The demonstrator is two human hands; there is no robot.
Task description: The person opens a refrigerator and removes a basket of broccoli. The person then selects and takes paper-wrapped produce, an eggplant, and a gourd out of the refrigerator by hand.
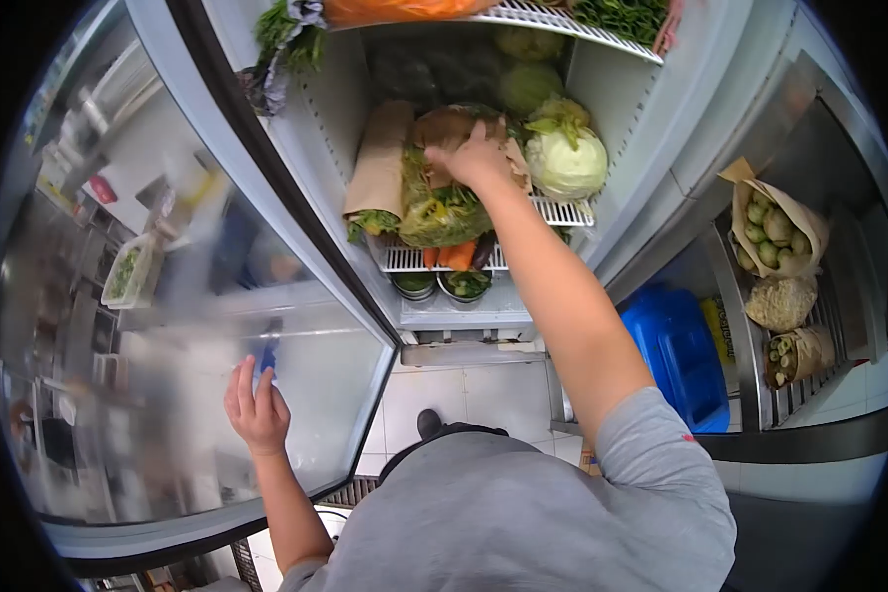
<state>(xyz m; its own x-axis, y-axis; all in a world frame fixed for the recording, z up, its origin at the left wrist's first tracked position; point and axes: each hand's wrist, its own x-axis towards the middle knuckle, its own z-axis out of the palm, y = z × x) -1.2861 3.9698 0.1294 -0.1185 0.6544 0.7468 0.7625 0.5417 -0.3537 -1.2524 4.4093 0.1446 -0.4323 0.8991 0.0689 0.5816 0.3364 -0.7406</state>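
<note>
My right hand [472,158] reaches into an upright refrigerator, thumb and index finger spread over a crumpled brown paper wrap [444,128]. Some of its other fingers are hard to make out. Just below that hand lies a clear plastic bag of leafy greens [444,219]. A brown paper bundle of greens [377,168] is on its left, and a pale green cabbage [567,161] on its right. All rest on a white wire shelf [562,212]. My left hand [257,409] is raised before the glass door [335,405], fingers apart, with nothing in it.
The refrigerator door stands swung out to the left. Carrots [456,256] and metal bowls of greens [465,284] sit lower down. An orange bag [395,10] lies on the upper shelf. To the right are a blue bin [676,355] and a rack with a paper bag of round green vegetables [779,229].
</note>
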